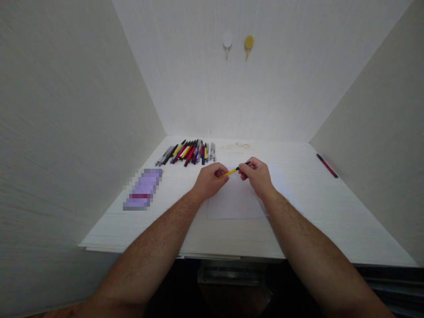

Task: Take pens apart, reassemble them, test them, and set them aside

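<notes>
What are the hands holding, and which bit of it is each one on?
A slim yellow-and-black pen: the left hand grips its yellow end, and the right hand pinches its black end.

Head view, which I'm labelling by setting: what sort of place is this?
Probably a small desk booth or workstation: a white table closed in by walls at the back and both sides, with many pens laid out on it.
</notes>
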### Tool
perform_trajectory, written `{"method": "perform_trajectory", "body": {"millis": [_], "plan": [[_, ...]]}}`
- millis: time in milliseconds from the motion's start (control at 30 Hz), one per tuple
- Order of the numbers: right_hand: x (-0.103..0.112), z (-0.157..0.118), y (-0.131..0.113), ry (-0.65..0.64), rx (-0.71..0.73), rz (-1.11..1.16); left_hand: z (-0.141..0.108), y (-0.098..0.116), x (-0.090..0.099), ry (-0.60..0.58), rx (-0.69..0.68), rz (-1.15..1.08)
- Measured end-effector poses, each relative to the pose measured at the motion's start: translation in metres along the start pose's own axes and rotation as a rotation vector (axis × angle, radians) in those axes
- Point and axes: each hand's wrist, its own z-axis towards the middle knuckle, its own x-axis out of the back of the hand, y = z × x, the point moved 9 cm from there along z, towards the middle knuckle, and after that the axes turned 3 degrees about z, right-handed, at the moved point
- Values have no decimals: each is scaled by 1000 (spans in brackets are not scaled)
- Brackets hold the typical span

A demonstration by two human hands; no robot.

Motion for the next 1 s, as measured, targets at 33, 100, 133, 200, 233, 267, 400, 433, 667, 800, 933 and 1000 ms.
{"method": "perform_trajectory", "body": {"millis": [33,100,133,200,233,267,400,433,667,800,933,1000], "plan": [[0,0,0,0,-4,0,0,0,0,2,-1,-1],[-1,-1,-1,-1,-12,0,0,1,1,10,-6,3],[-1,-2,-2,0,-15,0,0,1,1,16,-10,5],[-2,-2,-2,0,-18,1,0,0,2,25,-18,2],[-2,-2,-3,-1,-19,0,0,0,2,26,-18,-2],[-2,-2,-2,-2,-21,-1,0,-1,1,26,-15,-6],[-1,-2,-1,-1,-25,-10,0,-3,-1,8,13,-39],[-1,-2,-1,-2,-26,-13,0,-4,-1,2,19,-48],[-2,-1,-1,-13,-16,-8,0,-5,-1,5,31,-61],[-3,-1,-2,-28,14,-36,0,-5,-2,1,14,-76],[-2,0,1,-31,5,-52,0,-4,-2,0,18,-61],[-3,1,2,-37,10,-54,0,-4,-1,4,22,-57]]}}
